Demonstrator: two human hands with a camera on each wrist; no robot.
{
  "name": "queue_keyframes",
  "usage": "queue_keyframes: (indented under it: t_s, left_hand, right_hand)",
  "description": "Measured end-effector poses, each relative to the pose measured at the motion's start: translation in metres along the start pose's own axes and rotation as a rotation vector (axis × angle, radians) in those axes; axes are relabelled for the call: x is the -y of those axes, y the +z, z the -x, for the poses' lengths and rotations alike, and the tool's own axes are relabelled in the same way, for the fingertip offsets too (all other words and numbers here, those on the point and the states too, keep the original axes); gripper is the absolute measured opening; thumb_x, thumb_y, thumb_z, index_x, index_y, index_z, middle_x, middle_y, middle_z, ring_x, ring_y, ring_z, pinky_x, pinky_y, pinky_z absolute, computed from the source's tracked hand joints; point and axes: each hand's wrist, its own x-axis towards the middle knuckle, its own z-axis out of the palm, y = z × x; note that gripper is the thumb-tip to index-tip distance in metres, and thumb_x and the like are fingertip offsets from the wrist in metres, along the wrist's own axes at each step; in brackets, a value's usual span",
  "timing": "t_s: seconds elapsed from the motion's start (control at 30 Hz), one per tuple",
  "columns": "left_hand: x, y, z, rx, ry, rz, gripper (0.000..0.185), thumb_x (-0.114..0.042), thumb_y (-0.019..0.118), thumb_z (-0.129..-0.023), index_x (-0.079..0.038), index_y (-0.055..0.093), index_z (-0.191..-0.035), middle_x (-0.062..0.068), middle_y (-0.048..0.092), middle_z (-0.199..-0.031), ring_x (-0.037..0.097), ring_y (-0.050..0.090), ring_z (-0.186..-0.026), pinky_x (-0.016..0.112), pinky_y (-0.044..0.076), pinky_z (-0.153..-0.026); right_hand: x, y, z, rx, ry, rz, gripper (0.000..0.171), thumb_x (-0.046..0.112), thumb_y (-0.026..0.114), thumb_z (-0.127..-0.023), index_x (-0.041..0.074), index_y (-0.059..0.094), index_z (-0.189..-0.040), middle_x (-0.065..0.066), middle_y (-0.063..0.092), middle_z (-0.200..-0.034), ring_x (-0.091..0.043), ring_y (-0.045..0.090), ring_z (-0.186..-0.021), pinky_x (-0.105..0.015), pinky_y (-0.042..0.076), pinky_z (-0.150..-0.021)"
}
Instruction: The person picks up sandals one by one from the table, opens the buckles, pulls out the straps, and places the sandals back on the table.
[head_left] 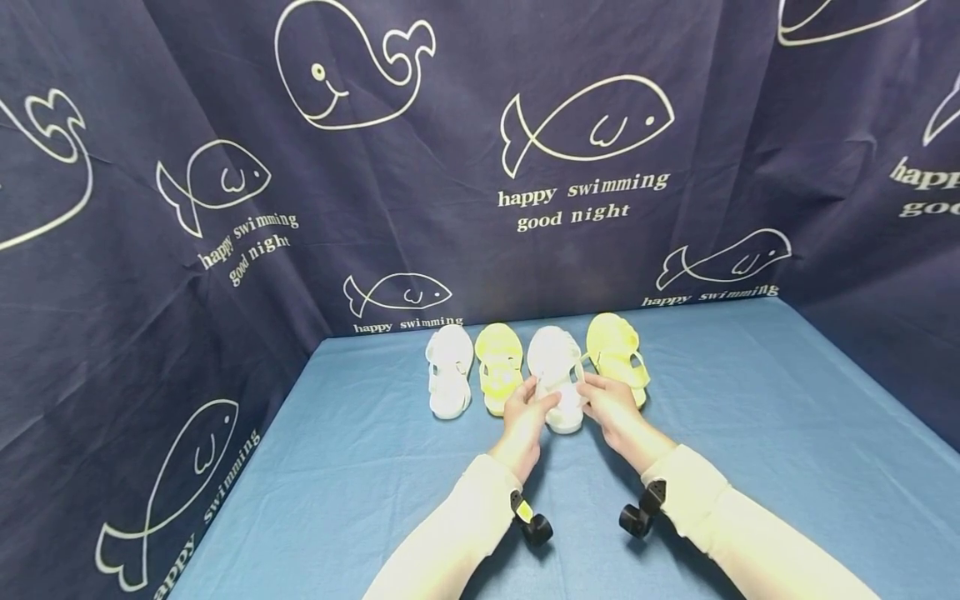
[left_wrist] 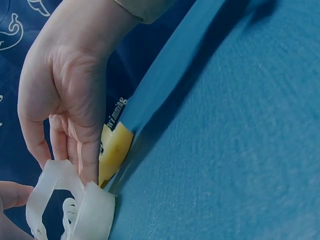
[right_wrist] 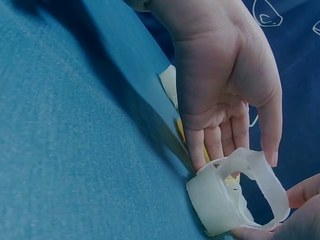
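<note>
A dark blue backdrop printed with whales and fish rises behind and beside a blue table. At the table's back edge lie four small sandals in a row, just beside one another: a white sandal at the far left, a yellow sandal, the white one in hand, and another yellow one at the far right.

Both hands meet at the heel end of the third sandal. The left hand touches its heel strap with thumb and fingertips, fingers only slightly bent. The right hand does the same from the other side, thumb on the strap's outer face and fingers behind it. Whether either hand truly pinches the strap I cannot tell. The sandal rests on the table.

Cream sleeves cover both forearms.
</note>
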Motion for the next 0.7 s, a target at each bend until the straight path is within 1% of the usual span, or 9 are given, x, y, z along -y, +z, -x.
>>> queue_keyframes:
  t_s: [0.23,0.4,0.57,0.7]
  left_hand:
    - [-0.003,-0.003,0.01,0.014,0.0,-0.017,0.063,-0.004,0.071,-0.081,0.006,0.045,-0.138,0.024,0.05,-0.14,0.034,0.05,-0.128,0.043,0.042,-0.108]
    - [-0.001,-0.004,0.014,0.014,0.001,-0.028,0.062,-0.002,0.072,-0.08,0.006,0.046,-0.136,0.023,0.053,-0.137,0.034,0.052,-0.126,0.043,0.044,-0.107]
    - [0.001,-0.004,0.019,0.012,-0.004,-0.031,0.061,-0.001,0.072,-0.079,0.008,0.047,-0.134,0.023,0.054,-0.135,0.034,0.052,-0.126,0.042,0.044,-0.106]
    - [0.001,-0.005,0.025,0.026,0.0,-0.026,0.061,0.0,0.071,-0.079,0.009,0.046,-0.134,0.025,0.054,-0.134,0.036,0.051,-0.126,0.043,0.044,-0.107]
  right_hand:
    - [0.001,-0.004,0.009,0.036,0.001,0.012,0.053,0.006,0.045,-0.098,-0.014,0.027,-0.144,-0.036,0.033,-0.146,-0.041,0.035,-0.136,-0.049,0.032,-0.114]
    - [0.0,-0.007,0.016,0.06,-0.004,0.027,0.052,0.006,0.044,-0.099,-0.014,0.028,-0.144,-0.035,0.034,-0.146,-0.042,0.036,-0.136,-0.048,0.032,-0.114]
    - [-0.001,-0.01,0.023,0.069,-0.004,0.049,0.051,0.007,0.045,-0.099,-0.013,0.03,-0.144,-0.033,0.036,-0.146,-0.038,0.04,-0.133,-0.048,0.034,-0.113]
    - [-0.003,-0.012,0.027,0.069,-0.001,0.056,0.051,0.007,0.046,-0.098,-0.012,0.032,-0.144,-0.032,0.037,-0.146,-0.031,0.047,-0.127,-0.048,0.036,-0.112]
